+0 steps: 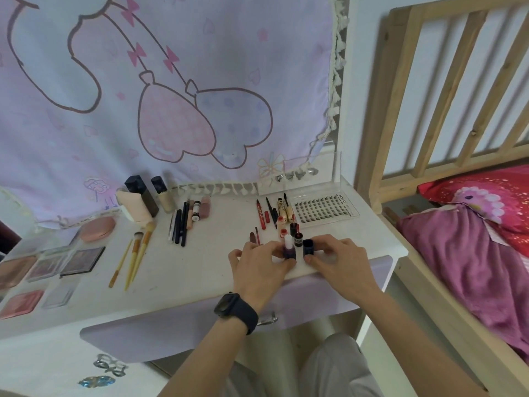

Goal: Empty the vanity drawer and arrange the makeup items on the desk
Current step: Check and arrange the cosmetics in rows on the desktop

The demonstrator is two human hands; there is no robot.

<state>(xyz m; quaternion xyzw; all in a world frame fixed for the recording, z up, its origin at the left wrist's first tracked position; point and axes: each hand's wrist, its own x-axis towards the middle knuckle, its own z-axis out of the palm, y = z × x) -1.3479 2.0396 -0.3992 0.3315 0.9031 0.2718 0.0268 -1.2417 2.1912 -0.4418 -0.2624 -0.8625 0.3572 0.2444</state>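
Note:
On the white desk [200, 270] near its front edge, my left hand [257, 267] pinches a small purple bottle with a white cap [289, 247], standing upright. My right hand [337, 262] grips a small dark blue tube [308, 247] just to its right. Between and behind them stands a black-and-white tube [298, 239]. The lilac drawer front [171, 328] lies below the desk edge; its inside is hidden. Pencils [181, 222], brushes [137, 253], lip products [272, 216] and palettes [81, 260] lie in groups across the desk.
A lash tray [323, 209] and a clear acrylic stand [309, 173] sit at the back right. Tall bottles [146, 199] stand at the back left by the hanging cloth [171, 81]. A wooden bed frame [429, 96] with pink bedding [472, 253] is right of the desk.

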